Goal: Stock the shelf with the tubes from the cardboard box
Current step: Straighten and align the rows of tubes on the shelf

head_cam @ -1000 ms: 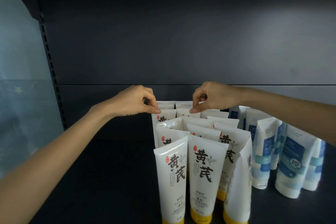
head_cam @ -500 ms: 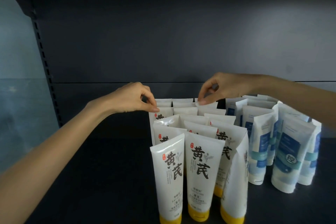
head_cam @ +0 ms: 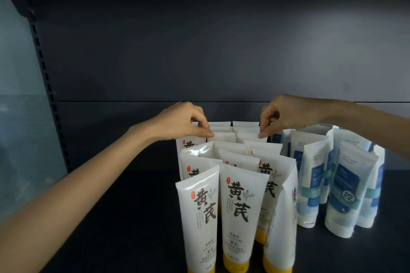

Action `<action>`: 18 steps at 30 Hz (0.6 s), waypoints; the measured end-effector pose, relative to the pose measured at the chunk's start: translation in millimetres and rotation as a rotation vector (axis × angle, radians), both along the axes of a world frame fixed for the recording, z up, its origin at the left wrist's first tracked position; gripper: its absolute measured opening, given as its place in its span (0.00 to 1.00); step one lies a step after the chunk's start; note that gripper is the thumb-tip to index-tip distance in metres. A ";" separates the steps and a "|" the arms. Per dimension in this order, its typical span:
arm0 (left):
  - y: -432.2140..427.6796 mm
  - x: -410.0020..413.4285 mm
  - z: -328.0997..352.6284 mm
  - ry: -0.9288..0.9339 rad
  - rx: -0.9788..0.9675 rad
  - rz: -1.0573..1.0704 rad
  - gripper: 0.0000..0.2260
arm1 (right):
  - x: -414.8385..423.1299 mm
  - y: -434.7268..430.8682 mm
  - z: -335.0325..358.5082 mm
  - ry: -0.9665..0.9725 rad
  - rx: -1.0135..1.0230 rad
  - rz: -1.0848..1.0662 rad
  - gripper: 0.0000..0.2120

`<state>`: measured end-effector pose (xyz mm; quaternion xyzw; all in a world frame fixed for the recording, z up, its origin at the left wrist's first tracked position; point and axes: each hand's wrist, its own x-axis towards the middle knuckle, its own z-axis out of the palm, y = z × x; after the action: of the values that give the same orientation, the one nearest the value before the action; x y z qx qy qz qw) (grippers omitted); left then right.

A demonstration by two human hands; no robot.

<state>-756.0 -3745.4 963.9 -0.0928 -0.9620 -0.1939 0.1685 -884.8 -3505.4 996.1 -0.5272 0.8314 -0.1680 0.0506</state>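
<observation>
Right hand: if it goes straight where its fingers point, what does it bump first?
The right hand points down at the top edge of a back-row white tube, which its fingertips seem to pinch. That tube comes first, though depth is unclear.

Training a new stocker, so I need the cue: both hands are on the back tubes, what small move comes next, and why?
Probably release both pinches and draw the hands back. The left hand and right hand each pinch the top of a white tube in the back rows, and those tubes look upright, level with neighbours.
</observation>
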 end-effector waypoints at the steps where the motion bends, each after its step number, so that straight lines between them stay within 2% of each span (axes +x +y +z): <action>1: -0.1 -0.5 -0.2 0.001 0.001 0.000 0.07 | -0.8 -0.8 -1.0 0.022 -0.009 0.002 0.06; 5: -1.0 -1.6 -1.5 0.004 0.005 0.001 0.07 | -2.8 -1.5 -4.4 0.061 -0.046 0.006 0.05; 11: -4.0 -2.0 -2.1 0.003 0.005 0.014 0.07 | -5.5 3.0 0.0 -0.065 0.014 0.003 0.05; 15: -6.0 2.2 -1.4 -0.004 0.024 0.023 0.14 | -8.3 4.2 1.8 -0.091 0.044 -0.003 0.11; 18: -11.6 8.8 0.7 -0.024 0.048 0.036 0.19 | -14.5 1.8 3.2 -0.083 -0.049 -0.022 0.08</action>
<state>-747.3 -3757.0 964.6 -0.0689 -0.9605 -0.2151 0.1624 -899.3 -3503.6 999.3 -0.5118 0.8299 -0.2108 0.0701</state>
